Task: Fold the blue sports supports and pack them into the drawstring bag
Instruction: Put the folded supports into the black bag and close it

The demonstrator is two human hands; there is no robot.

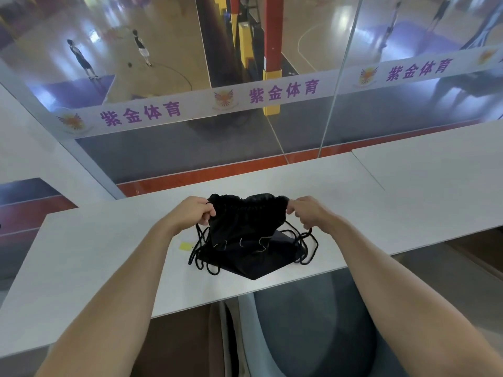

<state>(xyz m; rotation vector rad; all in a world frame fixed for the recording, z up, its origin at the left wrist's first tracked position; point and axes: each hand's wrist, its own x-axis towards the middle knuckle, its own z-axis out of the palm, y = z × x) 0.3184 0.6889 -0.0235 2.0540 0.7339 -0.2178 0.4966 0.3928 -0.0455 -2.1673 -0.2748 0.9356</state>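
A black drawstring bag point(243, 240) lies on the white counter point(109, 254) in front of me, its gathered mouth raised at the far side. My left hand point(192, 212) grips the left end of the mouth and its cord. At the right end, my right hand point(306, 212) grips the mouth and cord. Black cords point(306, 248) loop loosely on both sides of the bag. No blue sports supports show in this view.
A small yellow tag point(186, 246) lies on the counter left of the bag. A grey chair seat point(307, 327) sits below the counter's near edge. A glass wall point(190, 148) stands right behind the counter, with a sports court beyond.
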